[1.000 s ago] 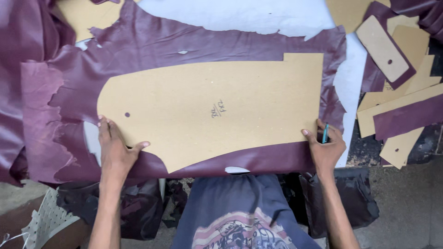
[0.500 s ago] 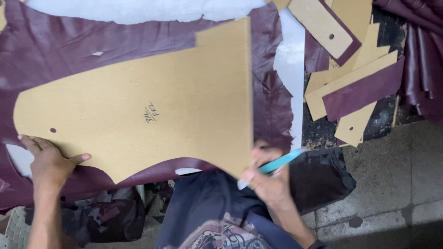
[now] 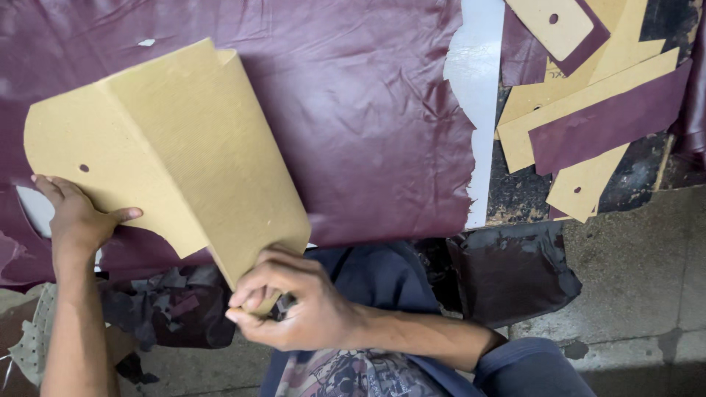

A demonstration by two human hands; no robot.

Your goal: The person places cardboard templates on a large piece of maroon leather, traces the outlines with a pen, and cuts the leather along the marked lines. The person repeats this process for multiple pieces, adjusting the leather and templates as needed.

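Note:
A large tan cardboard pattern lies on a maroon leather hide, with its right part folded up and back over the left. My left hand presses flat on the pattern's lower left corner, fingers spread. My right hand grips the lifted near corner of the pattern at the table's front edge. The pen seen earlier is hidden; I cannot tell if it is still in that hand.
Several smaller tan patterns and maroon leather strips lie stacked at the right on a dark surface. A white sheet shows past the hide's torn right edge. Dark leather scraps hang below the table. Concrete floor is at lower right.
My right hand has lifted the pattern's right end and folded it leftward, baring the hide beneath. The view has shifted further right. My left hand stays pressed on the pattern.

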